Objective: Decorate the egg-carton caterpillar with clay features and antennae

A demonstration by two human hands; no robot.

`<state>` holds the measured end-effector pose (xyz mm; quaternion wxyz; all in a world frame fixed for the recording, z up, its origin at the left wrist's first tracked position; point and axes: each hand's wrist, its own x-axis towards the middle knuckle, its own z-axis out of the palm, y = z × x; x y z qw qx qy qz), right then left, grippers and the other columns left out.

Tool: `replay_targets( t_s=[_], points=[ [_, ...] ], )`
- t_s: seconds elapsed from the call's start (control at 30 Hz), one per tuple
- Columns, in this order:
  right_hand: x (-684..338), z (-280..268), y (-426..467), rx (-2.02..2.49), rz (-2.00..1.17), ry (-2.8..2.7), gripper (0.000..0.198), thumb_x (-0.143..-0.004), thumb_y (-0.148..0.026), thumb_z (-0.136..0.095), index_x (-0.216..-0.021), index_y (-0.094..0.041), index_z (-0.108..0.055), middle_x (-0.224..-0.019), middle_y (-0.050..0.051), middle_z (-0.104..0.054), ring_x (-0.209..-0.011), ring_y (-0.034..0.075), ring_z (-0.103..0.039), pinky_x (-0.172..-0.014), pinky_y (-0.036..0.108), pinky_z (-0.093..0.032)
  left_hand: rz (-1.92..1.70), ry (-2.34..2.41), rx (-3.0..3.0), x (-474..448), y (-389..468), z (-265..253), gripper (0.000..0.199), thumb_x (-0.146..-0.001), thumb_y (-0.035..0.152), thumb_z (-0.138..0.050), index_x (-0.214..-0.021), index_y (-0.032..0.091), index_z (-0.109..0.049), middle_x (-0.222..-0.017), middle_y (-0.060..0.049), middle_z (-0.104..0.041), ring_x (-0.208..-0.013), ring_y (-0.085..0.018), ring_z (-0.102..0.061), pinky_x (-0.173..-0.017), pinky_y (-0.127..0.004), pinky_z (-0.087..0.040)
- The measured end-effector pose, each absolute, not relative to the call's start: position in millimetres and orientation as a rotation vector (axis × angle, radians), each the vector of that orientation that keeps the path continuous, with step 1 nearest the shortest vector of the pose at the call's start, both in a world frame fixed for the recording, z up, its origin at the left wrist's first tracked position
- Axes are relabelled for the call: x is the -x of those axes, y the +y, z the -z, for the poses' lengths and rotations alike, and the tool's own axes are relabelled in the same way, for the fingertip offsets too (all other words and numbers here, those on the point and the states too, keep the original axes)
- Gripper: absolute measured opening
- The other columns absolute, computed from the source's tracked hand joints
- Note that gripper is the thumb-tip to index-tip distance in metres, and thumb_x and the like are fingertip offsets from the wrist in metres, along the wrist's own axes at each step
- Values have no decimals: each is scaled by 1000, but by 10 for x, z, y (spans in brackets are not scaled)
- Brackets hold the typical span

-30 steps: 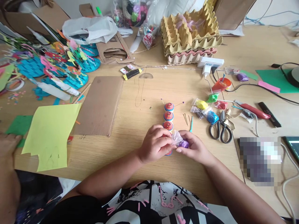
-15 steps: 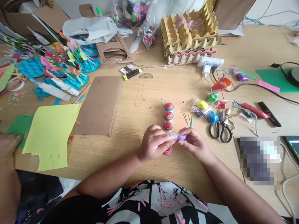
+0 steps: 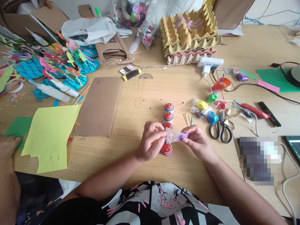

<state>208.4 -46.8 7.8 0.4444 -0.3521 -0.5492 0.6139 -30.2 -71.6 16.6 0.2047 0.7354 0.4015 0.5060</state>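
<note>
A small clear plastic bag (image 3: 172,135) with purple clay (image 3: 183,136) in one end is stretched between my two hands. My left hand (image 3: 152,140) is closed at the bag's clear end. Thumb and fingers of my right hand (image 3: 197,140) pinch the end with the clay. Under the bag lies a row of round red-and-blue decorated pieces (image 3: 168,117), joined like a caterpillar, with two purple-tipped sticks at its far end. My hands and the bag hide part of the row.
On the right lie black-handled scissors (image 3: 221,128), bags of coloured clay (image 3: 212,117), thin sticks (image 3: 187,119) and an orange cup (image 3: 221,84). Cardboard (image 3: 98,106) and yellow paper (image 3: 51,134) lie left. Egg trays (image 3: 191,40) stand behind. Another person's arm (image 3: 8,175) rests at far left.
My left hand has shifted slightly left and the clear end of the bag now shows spread flatter. More of the nearest round piece is visible.
</note>
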Motion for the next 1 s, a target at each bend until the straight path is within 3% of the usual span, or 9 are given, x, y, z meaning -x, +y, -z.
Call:
replay_targets(
  t_s=[0.17,0.33,0.5,0.6,0.73,0.83,1.0],
  points=[
    [-2098,-109,-476,797,-1520,-1409,23,-91,-35,-83,-98,-25,-64,-95,2,-72,-87,13,-70,-79,29,-62,-1312,1060,-2094,299,-620,-148,17,-101,19,-64,-107,23,-80,-113,-8,-74,-110,-21,-62,-98,-41,-54],
    [-2088,-137,-501,791,-1483,-1489,19,-94,-35,-79,-99,-25,-64,-96,4,-71,-90,16,-70,-81,32,-62,-1232,921,-2091,285,-578,-155,11,-95,24,-77,-104,26,-82,-100,-3,-83,-93,-18,-68,-86,-35,-58],
    [-2063,-155,-508,815,-1630,-1415,39,-88,-50,-83,-111,-24,-65,-100,5,-72,-86,16,-69,-77,30,-60,-1306,962,-2109,283,-612,-169,12,-90,35,-82,-92,23,-82,-89,-3,-82,-82,-16,-65,-77,-33,-55],
    [-2053,-160,-500,859,-1812,-1384,39,-92,-57,-76,-102,-21,-65,-83,3,-72,-69,13,-66,-62,25,-56,-1344,962,-2150,279,-624,-174,13,-91,36,-81,-94,23,-81,-89,-2,-82,-82,-16,-63,-77,-33,-53],
    [-2047,-163,-516,908,-1836,-1369,38,-92,-52,-79,-88,-21,-59,-68,0,-69,-56,11,-61,-53,23,-52,-1353,1032,-2224,272,-620,-163,7,-93,29,-79,-98,24,-82,-91,-2,-82,-82,-17,-62,-76,-33,-53],
    [-2047,-170,-546,883,-1813,-1375,37,-91,-49,-81,-86,-21,-58,-70,0,-71,-58,11,-63,-55,24,-54,-1335,1055,-2218,272,-622,-157,7,-95,27,-77,-98,25,-82,-91,-3,-82,-83,-17,-62,-75,-32,-54],
    [-2039,-196,-579,814,-1869,-1389,30,-93,-44,-80,-93,-22,-59,-79,1,-72,-66,12,-68,-58,23,-56,-1323,985,-2141,268,-632,-166,17,-93,40,-78,-89,24,-81,-85,-2,-81,-80,-16,-62,-77,-33,-53]
  ],
)
